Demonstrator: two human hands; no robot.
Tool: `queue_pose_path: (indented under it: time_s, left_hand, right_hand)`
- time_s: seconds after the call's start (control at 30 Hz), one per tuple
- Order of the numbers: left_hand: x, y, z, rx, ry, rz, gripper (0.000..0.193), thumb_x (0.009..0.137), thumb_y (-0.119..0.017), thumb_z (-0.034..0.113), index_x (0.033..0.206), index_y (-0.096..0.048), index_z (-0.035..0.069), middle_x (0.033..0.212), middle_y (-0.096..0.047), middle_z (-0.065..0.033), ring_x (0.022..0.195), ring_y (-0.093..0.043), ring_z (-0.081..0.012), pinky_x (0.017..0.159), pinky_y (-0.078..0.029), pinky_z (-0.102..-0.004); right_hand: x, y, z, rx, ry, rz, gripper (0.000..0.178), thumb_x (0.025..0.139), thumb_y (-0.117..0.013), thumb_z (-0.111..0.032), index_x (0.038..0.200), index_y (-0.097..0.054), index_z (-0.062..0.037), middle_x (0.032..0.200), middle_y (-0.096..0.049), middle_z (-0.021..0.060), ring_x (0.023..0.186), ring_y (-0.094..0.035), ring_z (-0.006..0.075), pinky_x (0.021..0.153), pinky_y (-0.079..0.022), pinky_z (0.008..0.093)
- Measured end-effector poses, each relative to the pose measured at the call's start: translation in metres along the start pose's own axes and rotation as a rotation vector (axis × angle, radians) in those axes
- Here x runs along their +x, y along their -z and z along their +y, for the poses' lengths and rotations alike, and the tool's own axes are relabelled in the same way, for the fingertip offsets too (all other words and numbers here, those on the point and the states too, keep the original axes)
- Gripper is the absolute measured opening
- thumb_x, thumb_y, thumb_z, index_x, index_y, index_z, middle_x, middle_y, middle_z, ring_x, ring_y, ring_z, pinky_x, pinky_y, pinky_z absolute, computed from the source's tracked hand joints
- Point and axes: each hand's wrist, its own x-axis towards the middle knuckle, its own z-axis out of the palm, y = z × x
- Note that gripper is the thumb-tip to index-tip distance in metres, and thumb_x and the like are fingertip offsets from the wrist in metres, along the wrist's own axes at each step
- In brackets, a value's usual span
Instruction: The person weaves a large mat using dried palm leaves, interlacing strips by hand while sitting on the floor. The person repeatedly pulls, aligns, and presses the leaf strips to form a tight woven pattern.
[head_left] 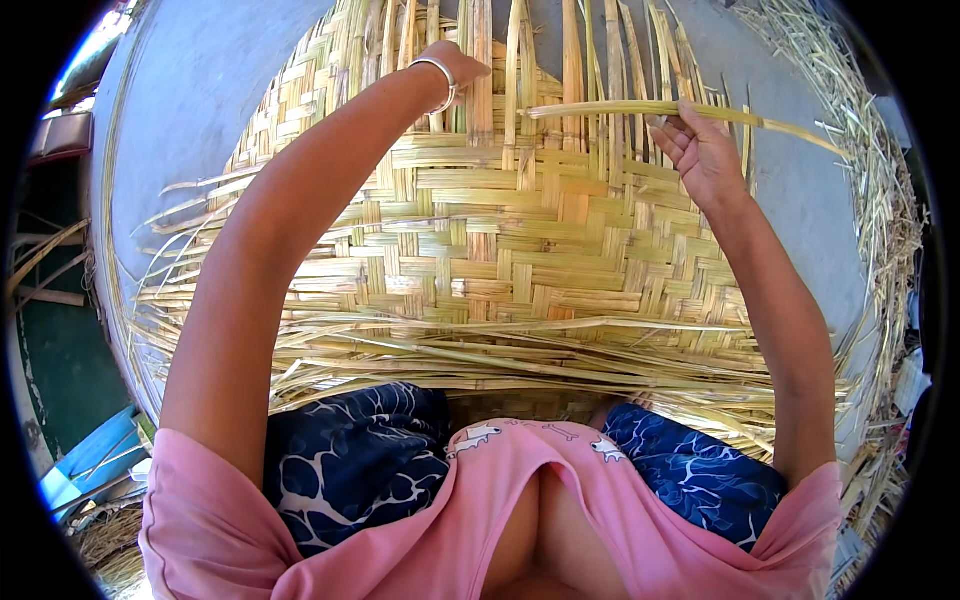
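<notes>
A half-woven mat [430, 230] of flat, split-bamboo strips spreads in front of me. Its loose lengthwise strips [572, 70] point away at the far side. My right hand [705, 155] pinches a long yellow-green bamboo strip [630, 107] between thumb and fingers. That strip lies crosswise over several lengthwise ones, its left end near the middle. At the far edge, left of centre, my left hand [455, 72], with a bangle [440, 82] at the wrist, curls against a lengthwise strip [481, 100]; its fingers are partly hidden.
Loose strips [500, 365] lie in a band across the mat's near side, by my knees. Strip ends stick out at the left [185, 215]. Shavings and scraps [870, 190] are heaped along the right of the grey floor [190, 120]. A blue object [95, 460] is at lower left.
</notes>
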Motion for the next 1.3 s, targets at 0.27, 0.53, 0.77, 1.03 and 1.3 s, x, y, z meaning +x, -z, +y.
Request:
queue_pose_path:
  time_s: [0.27,0.53,0.77,1.03,1.3]
  left_hand:
    - [-0.021,0.012,-0.007,-0.331,-0.048,-0.251,0.023,0.081,-0.067,0.029,0.084,-0.060,0.008,0.077,-0.054,0.0004,0.055,-0.042,-0.0086,0.049,-0.043,-0.0244]
    - [-0.019,0.021,-0.033,-0.407,-0.077,-0.377,0.023,0.081,-0.067,0.023,0.092,-0.053,0.008,0.089,-0.057,-0.0004,0.073,-0.056,-0.0108,0.076,-0.053,-0.0301]
    - [-0.049,0.033,-0.034,0.002,-0.182,-0.307,0.018,0.082,-0.062,0.012,0.095,-0.061,-0.001,0.081,-0.064,-0.0092,0.071,-0.066,-0.0139,0.063,-0.054,-0.0211]
    - [-0.068,0.025,-0.049,0.125,-0.217,-0.216,0.019,0.082,-0.064,0.020,0.092,-0.064,0.003,0.074,-0.063,-0.0059,0.059,-0.059,-0.0108,0.053,-0.048,-0.0235]
    - [-0.064,0.008,-0.066,0.363,-0.350,-0.103,0.021,0.082,-0.063,0.023,0.096,-0.065,0.007,0.079,-0.066,-0.0060,0.071,-0.060,-0.0157,0.068,-0.049,-0.0282]
  right_hand:
    - [0.019,-0.022,0.004,0.062,-0.035,-0.005,0.017,0.090,-0.056,-0.014,0.097,-0.050,0.0000,0.094,-0.060,0.0134,0.091,-0.063,0.0265,0.075,-0.056,0.0340]
    - [0.023,-0.056,0.032,0.135,-0.129,-0.079,0.021,0.091,-0.054,-0.016,0.100,-0.050,0.0017,0.099,-0.060,0.0142,0.097,-0.062,0.0267,0.079,-0.055,0.0336]
    - [-0.009,-0.069,0.044,0.070,-0.217,-0.099,0.022,0.091,-0.054,-0.017,0.100,-0.049,0.0024,0.098,-0.060,0.0143,0.096,-0.062,0.0257,0.077,-0.055,0.0322]
    - [-0.040,-0.081,0.041,0.040,-0.236,-0.101,0.024,0.092,-0.051,-0.018,0.104,-0.049,0.0033,0.104,-0.059,0.0162,0.100,-0.060,0.0265,0.083,-0.053,0.0311]
    - [-0.049,-0.065,0.064,0.008,-0.292,-0.059,0.026,0.094,-0.049,-0.020,0.107,-0.047,0.0021,0.105,-0.059,0.0157,0.103,-0.059,0.0245,0.083,-0.053,0.0311]
